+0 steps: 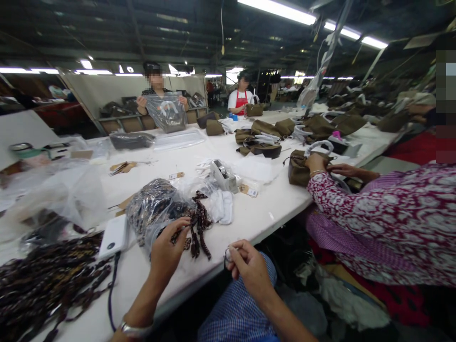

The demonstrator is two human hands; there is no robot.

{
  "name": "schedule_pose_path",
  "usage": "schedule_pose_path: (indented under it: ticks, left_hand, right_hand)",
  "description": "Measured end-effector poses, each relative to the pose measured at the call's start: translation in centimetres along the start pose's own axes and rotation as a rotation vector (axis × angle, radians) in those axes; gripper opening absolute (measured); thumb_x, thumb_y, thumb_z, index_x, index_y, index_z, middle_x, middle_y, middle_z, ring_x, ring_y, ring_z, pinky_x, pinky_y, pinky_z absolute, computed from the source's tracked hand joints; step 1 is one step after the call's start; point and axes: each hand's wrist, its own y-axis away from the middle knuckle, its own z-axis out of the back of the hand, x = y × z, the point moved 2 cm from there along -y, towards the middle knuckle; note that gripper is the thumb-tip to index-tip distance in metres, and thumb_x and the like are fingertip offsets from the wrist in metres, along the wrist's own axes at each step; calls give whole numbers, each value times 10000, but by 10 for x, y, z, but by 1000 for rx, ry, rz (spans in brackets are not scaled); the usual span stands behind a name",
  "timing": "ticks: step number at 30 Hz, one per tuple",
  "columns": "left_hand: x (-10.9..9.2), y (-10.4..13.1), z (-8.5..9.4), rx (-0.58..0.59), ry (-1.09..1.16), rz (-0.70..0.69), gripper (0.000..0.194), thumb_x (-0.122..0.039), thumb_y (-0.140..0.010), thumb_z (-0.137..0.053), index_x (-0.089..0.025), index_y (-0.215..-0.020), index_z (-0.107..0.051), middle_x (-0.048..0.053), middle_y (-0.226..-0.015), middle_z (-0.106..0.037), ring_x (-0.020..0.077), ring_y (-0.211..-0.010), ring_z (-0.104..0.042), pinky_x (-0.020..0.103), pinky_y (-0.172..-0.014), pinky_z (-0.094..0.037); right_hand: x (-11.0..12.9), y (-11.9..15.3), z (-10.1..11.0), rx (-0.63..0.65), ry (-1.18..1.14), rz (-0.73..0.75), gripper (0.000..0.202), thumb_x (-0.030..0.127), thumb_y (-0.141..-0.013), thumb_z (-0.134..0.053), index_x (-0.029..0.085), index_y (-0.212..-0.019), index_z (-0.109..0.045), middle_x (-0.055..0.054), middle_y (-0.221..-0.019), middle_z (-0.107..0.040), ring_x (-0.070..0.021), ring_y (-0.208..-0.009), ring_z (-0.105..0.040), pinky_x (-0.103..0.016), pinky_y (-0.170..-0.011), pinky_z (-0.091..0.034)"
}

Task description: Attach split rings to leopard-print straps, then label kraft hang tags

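Observation:
My left hand (170, 248) is at the table edge, its thumb and fingers closing on one of the dark brown braided straps (200, 223). These straps spill from the mouth of a clear plastic bag (151, 202) packed with more patterned straps. Over my lap, my right hand (249, 266) pinches a small metal ring (227, 255) with something dark hanging at its side; its exact kind is too small to tell. A loose heap of similar braided straps (46, 285) lies at the lower left.
Beside the plastic bag lie a white box-shaped device (114, 236) with a cable, a tape dispenser (223, 175) and paper tags (248, 191). At right, a co-worker's hands (317, 164) handle an olive handbag (297, 167). Across the table, a person holds a plastic-wrapped bag (169, 114).

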Motion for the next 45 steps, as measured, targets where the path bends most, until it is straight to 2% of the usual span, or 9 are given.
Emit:
schedule_pose_path:
  ticks: [3,5,12,21,27,30,35,40,45]
  left_hand:
    - [-17,-9,6,-120,244,196,240,-374,-871,-594,-200,-1019,-666,69,-1061,-732,233,-1009,-681,382,-946,-521]
    - [-31,-6,6,-126,380,256,256,-397,-846,-624,-195,-1000,-658,67,-1008,-735,234,-981,-686,365,-912,-539]
    - [-62,34,-19,219,511,268,201,-376,-828,-656,-189,-876,-710,71,-925,-702,211,-897,-666,272,-774,-556]
    - [-62,46,-32,265,517,274,133,-325,-781,-699,-209,-811,-759,64,-886,-730,206,-857,-684,265,-769,-562]
    - [-58,55,-37,309,566,417,190,-349,-757,-705,-187,-854,-727,60,-851,-743,213,-808,-707,292,-762,-583]
    - [-52,60,-38,248,566,446,230,-358,-721,-737,-180,-861,-697,51,-859,-735,219,-836,-710,304,-787,-586]
    - [-56,64,-31,278,513,440,176,-357,-759,-716,-188,-805,-702,36,-796,-743,207,-782,-712,284,-752,-581]
    - [-65,74,-22,238,658,531,235,-347,-787,-699,-190,-960,-728,69,-946,-778,237,-907,-729,322,-839,-583]
    - [-59,78,-6,129,565,525,257,-336,-809,-696,-190,-1018,-728,77,-966,-776,229,-876,-732,312,-783,-599]
  right_hand:
    - [5,-4,-3,-14,3,13,404,571,-844,-636,170,-882,-601,21,-565,-638,-89,-393,-528,-180,-403,-389]
    - [10,-6,-5,-17,-7,20,408,574,-844,-634,168,-878,-598,18,-566,-638,-88,-390,-526,-178,-398,-386]
    - [29,-3,-10,13,-88,26,381,546,-838,-656,171,-860,-588,30,-558,-626,-76,-387,-513,-169,-390,-384]
    - [22,-2,-9,37,-137,-33,359,518,-842,-660,172,-831,-567,45,-535,-606,-59,-359,-476,-151,-367,-360]
    - [22,2,-6,113,-66,-77,412,572,-806,-662,174,-788,-555,55,-492,-581,-53,-331,-431,-148,-337,-321]
    - [23,5,-6,132,-20,-73,413,580,-818,-640,178,-780,-556,57,-496,-576,-54,-326,-423,-154,-342,-320]
    - [24,11,-6,104,242,95,252,445,-917,-571,203,-865,-614,33,-547,-612,-105,-414,-533,-191,-430,-395]
    - [28,18,-11,144,499,372,159,305,-953,-520,246,-958,-667,-33,-742,-712,-191,-643,-676,-257,-618,-485]
    - [23,23,-22,262,508,370,284,310,-960,-502,268,-1221,-608,-44,-829,-736,-206,-650,-681,-275,-632,-517]
